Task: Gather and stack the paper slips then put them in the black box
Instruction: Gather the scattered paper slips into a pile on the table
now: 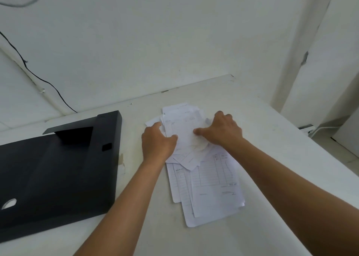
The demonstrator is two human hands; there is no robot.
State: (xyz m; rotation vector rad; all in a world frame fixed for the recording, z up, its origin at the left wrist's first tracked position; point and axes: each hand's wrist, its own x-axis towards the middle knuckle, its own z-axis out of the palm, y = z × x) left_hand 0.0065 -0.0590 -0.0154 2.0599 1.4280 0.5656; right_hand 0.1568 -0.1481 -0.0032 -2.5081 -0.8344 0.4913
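1. Head view, hands: the left hand lies palm down on the left edge of the paper slips, fingers loosely curled against the sheets, thumb pointing inward. No sheet is seen pinched in it.
2. The right hand rests flat on the far right part of the same slips, fingers spread and pressing down, thumb stretched toward the left hand. It grips nothing that can be seen.
3. Paper slips: a loose, uneven pile lying on the white table, sheets fanned at differing angles. Smaller slips sit under the hands; larger printed forms extend nearer the person.
4. Black box: left of the slips, well apart from them, lying on the table with a flap raised at its far end.
5. A black cable runs along the wall beyond the box.
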